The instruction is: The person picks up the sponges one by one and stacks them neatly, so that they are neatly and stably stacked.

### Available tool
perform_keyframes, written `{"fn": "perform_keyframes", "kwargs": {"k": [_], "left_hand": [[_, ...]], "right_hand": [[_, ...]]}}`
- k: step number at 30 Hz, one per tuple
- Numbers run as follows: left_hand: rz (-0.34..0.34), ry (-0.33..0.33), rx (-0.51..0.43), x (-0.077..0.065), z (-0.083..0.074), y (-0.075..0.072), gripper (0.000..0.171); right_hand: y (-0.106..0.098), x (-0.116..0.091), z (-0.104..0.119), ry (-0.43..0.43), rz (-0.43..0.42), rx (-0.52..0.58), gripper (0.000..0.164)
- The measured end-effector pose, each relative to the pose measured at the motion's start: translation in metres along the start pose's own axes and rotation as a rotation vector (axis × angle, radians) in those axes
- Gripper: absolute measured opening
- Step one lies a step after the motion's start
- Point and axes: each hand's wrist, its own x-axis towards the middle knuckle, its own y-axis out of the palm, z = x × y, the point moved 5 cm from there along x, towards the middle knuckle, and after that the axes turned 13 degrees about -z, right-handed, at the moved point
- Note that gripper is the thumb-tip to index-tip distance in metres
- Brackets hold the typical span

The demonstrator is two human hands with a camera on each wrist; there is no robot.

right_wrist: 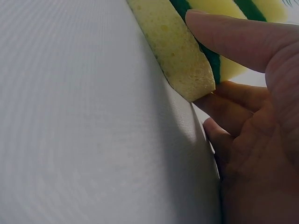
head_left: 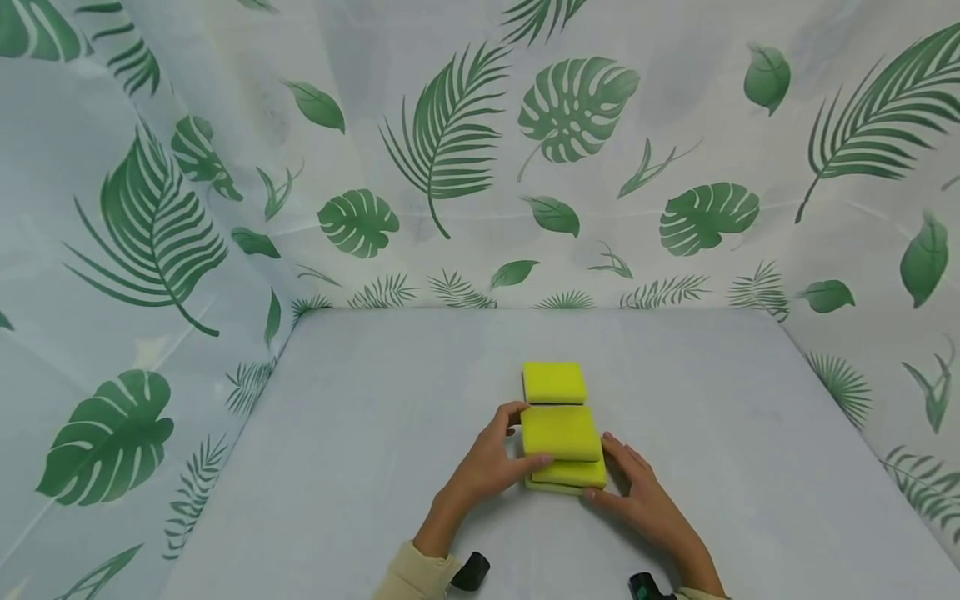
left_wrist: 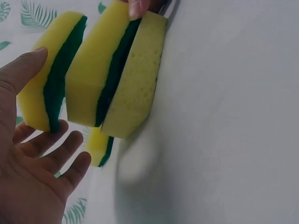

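My left hand (head_left: 487, 458) pinches a yellow sponge (head_left: 561, 432) with a dark green scouring layer underneath, thumb on the near side and fingers on the far side. In the left wrist view, a gap separates this held sponge (left_wrist: 42, 79) from the stack under it. That stack is a yellow-and-green sponge (left_wrist: 93, 79) lying on a paler, porous sponge (left_wrist: 138, 79), which rests on the table. My right hand (head_left: 641, 504) grips the right end of the stack, thumb at the seam between the two sponges (right_wrist: 175, 51) and fingers round the far side.
Another yellow sponge (head_left: 553, 382) with a green underside lies flat just behind the stack. The white table (head_left: 375, 400) meets leaf-printed curtains (head_left: 465, 208) at the back and both sides. A black wrist device (head_left: 471, 572) sits by the left cuff.
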Motion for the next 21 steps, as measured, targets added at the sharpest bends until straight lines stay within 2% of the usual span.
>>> {"fn": "perform_keyframes", "kwargs": {"k": [6, 14, 21], "left_hand": [[0.027, -0.004, 0.005, -0.003, -0.002, 0.006, 0.081], [0.046, 0.02, 0.005, -0.004, 0.0, 0.012, 0.083], [0.055, 0.005, 0.0, -0.006, 0.001, 0.014, 0.083]], "right_hand": [[0.0, 0.001, 0.001, -0.048, -0.02, 0.016, 0.106], [-0.001, 0.001, 0.002, -0.066, -0.031, 0.032, 0.106], [-0.001, 0.0, 0.001, -0.105, -0.054, 0.039, 0.102]]}}
